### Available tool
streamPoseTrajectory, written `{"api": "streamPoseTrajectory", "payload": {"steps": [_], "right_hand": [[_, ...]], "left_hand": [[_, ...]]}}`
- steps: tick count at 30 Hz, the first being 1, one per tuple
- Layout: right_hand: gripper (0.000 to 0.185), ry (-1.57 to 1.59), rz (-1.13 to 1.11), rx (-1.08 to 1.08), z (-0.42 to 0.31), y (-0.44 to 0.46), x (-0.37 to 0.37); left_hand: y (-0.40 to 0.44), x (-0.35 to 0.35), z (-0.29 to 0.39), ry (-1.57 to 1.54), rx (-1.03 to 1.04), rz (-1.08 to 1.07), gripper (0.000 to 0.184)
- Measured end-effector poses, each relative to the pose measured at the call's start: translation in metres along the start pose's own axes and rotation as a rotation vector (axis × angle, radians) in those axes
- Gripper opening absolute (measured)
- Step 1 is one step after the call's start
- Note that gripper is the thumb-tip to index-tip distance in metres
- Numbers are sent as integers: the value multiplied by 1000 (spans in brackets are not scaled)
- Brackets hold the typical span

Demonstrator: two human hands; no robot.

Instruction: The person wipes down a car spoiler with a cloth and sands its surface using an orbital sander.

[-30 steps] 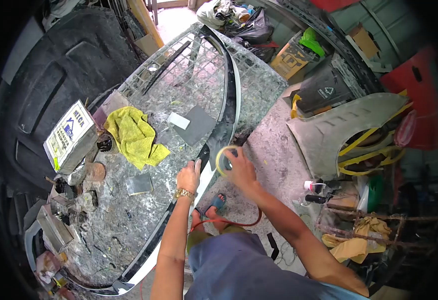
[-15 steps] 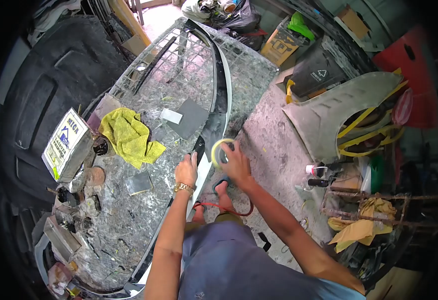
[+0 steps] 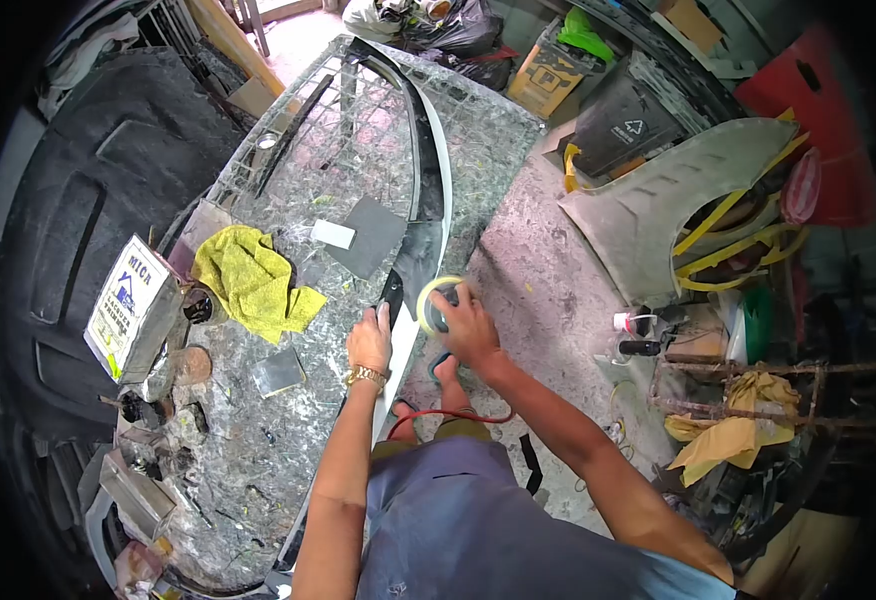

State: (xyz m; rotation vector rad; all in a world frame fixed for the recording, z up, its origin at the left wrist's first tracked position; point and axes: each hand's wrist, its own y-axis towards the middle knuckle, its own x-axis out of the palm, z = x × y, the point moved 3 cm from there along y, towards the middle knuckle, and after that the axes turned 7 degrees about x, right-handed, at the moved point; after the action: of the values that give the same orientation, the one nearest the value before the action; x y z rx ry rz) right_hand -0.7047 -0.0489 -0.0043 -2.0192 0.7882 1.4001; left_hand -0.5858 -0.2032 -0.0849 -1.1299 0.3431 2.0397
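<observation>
A long curved car trim piece, black with a white outer edge [image 3: 445, 170], lies along the table's right side. My left hand [image 3: 369, 343], with a gold watch at the wrist, rests on its black inner part, fingers extended and close together. My right hand [image 3: 473, 328] is wrapped round a roll of pale yellow masking tape [image 3: 424, 310], held upright just at the trim's white edge. Whether a strip of tape runs between the hands cannot be made out. A dark grey sheet of sandpaper [image 3: 376, 255] with a white block [image 3: 333, 234] on it lies beyond my left hand.
On the paint-marked table [image 3: 258, 440] are a yellow cloth [image 3: 248, 280], a rectangular lacquer tin [image 3: 130, 310] and a small grey sheet [image 3: 280, 372]. A grey car fender [image 3: 648, 205] stands on the right. A red hose [image 3: 448, 413] crosses near my legs.
The view has shifted slightly. My right hand has turned the tape roll a little and brought it slightly nearer the trim's edge. My left hand stays in about the same place.
</observation>
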Motion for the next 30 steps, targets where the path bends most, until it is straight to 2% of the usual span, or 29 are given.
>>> {"api": "streamPoseTrajectory", "payload": {"steps": [4, 7, 9, 13, 15, 19, 21, 25, 27, 30], "right_hand": [[66, 42, -46, -6, -1, -11, -3], [68, 65, 60, -2, 3, -4, -4], [69, 77, -25, 12, 1, -6, -3], [68, 123, -26, 21, -2, -6, -3], [65, 173, 34, 110, 1, 1, -4], [61, 126, 68, 41, -8, -7, 0], [60, 167, 67, 105, -4, -5, 1], [63, 153, 82, 89, -5, -5, -1], [65, 108, 10, 59, -9, -12, 1], [64, 116, 37, 108, -5, -3, -5]], "left_hand": [[-1, -3, 2, -8, -8, -22, 52], [-3, -5, 4, -23, -9, -21, 52], [0, -5, 3, -30, -7, -8, 52], [0, -2, 0, -13, -16, -18, 52], [-2, -2, 1, -19, -11, -19, 52], [1, -5, 3, -9, -24, -32, 54], [-1, -4, 2, -6, -29, -44, 56], [0, -3, 2, -13, -8, -24, 54], [1, -4, 2, -9, -8, -22, 54], [-3, -5, 4, -1, -20, -30, 54]]}}
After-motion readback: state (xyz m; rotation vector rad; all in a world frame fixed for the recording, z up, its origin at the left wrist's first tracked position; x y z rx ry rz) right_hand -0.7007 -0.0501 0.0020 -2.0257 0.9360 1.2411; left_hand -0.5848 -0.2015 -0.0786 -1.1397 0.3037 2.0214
